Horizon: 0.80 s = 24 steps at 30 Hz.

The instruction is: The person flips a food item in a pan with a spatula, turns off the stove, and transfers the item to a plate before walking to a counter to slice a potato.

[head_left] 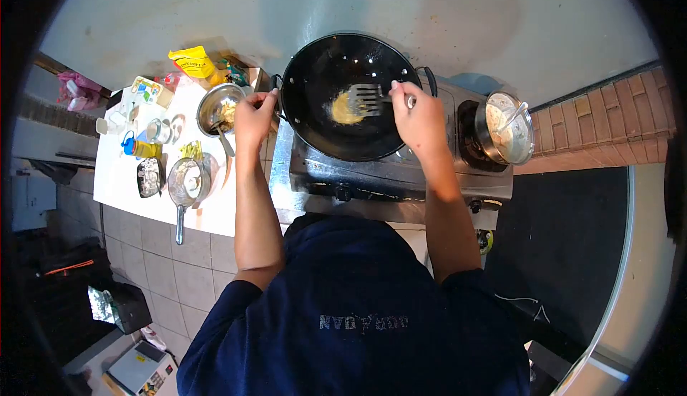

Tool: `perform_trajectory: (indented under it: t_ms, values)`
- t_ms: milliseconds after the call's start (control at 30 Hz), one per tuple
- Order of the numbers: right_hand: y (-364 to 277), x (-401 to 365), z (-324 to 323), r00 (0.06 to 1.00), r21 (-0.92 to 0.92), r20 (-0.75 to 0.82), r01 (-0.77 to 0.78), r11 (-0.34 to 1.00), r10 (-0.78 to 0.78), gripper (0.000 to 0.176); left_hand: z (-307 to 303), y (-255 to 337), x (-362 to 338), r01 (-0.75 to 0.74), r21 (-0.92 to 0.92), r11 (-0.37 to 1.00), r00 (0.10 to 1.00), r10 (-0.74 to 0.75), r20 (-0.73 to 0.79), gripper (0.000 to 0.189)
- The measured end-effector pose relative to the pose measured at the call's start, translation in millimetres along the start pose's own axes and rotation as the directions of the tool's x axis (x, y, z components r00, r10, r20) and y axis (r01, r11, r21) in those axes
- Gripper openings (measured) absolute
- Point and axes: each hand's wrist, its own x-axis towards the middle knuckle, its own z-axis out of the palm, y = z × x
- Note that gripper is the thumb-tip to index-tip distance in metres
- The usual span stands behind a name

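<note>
A large black wok point(343, 142) sits on the left burner of a metal gas stove point(322, 174). My left hand point(255, 118) is closed on the wok's left loop handle, at the rim. In my right hand point(417, 120) is a slotted metal spatula point(366, 100), its handle gripped in my fingers over the right half of the wok. The spatula's blade lies at the edge of a small yellowish piece of food point(344, 110) in the bottom of the wok. Part of that food is hidden behind the blade.
On the right burner stands a metal pot point(492, 142) of pale mixture with a spoon in it. At left, a white table point(118, 181) holds a steel bowl point(203, 113), a strainer point(187, 188), a yellow bag point(193, 62) and a yellow bottle point(143, 148). A wall rises behind the stove.
</note>
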Motion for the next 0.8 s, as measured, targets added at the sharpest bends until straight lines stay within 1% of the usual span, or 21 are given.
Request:
perform_trajectory:
  t_ms: [67,100,133,200,233,333,367,400,467,500,533,600,633,667,733,767,800]
  values:
    - [3,5,-2,1.000,-0.092,-0.001,-0.021,0.996,0.021,0.030,0,-1,0,-0.002,0.006,1.000,1.000,0.002,-0.001,0.036]
    - [0,5,0,0.999,-0.039,-0.038,0.038,0.999,-0.039,0.027,0,-1,0,-0.002,0.005,1.000,1.000,0.002,-0.001,0.036]
    - [1,3,4,0.998,-0.040,-0.039,0.038,0.998,-0.040,0.027,0,-1,0,-0.016,0.024,1.000,1.000,0.016,-0.001,0.036]
    - [4,1,13,0.996,0.017,-0.010,0.085,0.996,-0.085,0.026,0,0,1,-0.030,0.044,0.999,1.000,0.031,0.000,0.036]
    - [4,-1,13,0.998,0.032,0.024,0.066,0.997,-0.066,0.025,0,1,0,-0.033,0.046,0.998,0.999,0.034,-0.004,0.036]
    - [2,-3,5,0.999,0.017,0.019,0.026,0.999,-0.027,0.024,-1,-3,1,-0.034,0.051,0.998,0.999,0.035,-0.012,0.036]
    - [3,-1,3,0.998,0.002,-0.018,0.054,0.999,-0.054,0.025,0,-5,2,-0.037,0.052,0.998,0.999,0.037,-0.013,0.036]
    - [2,0,2,0.998,0.002,-0.017,0.054,0.999,-0.053,0.025,0,-7,2,-0.035,0.052,0.998,0.999,0.036,-0.013,0.036]
    - [0,3,2,0.998,-0.068,-0.029,0.055,0.996,-0.057,0.024,0,-10,5,-0.006,0.022,1.000,1.000,0.006,0.016,0.036]
    - [2,4,9,0.986,-0.006,-0.075,0.146,0.989,-0.146,0.023,1,-9,4,-0.008,0.021,1.000,1.000,0.007,0.017,0.036]
    - [4,2,14,0.986,-0.007,-0.077,0.146,0.989,-0.146,0.023,1,-8,4,-0.013,0.034,0.999,1.000,0.012,0.010,0.036]
    - [1,-2,18,0.993,0.132,-0.010,0.118,0.984,-0.118,0.022,0,-4,2,-0.019,0.047,0.999,1.000,0.018,0.003,0.036]
    - [-2,-3,14,0.997,0.097,0.047,0.061,0.993,-0.065,0.022,0,0,1,-0.014,0.040,0.999,1.000,0.014,0.002,0.035]
    - [-6,-4,10,0.997,0.098,0.049,0.060,0.993,-0.065,0.022,-1,2,0,-0.007,0.034,0.999,1.000,0.007,0.001,0.035]
    - [-7,-4,3,0.999,0.018,0.030,-0.013,1.000,0.012,0.024,-1,-2,1,-0.021,0.042,0.999,1.000,0.021,-0.005,0.035]
    - [-4,-3,2,1.000,-0.039,-0.020,0.020,0.999,-0.021,0.025,0,-4,2,-0.038,0.049,0.998,0.999,0.039,-0.009,0.035]
    - [-4,-1,3,1.000,-0.039,-0.018,0.020,0.999,-0.021,0.025,0,-3,2,-0.036,0.048,0.998,0.999,0.036,-0.009,0.035]
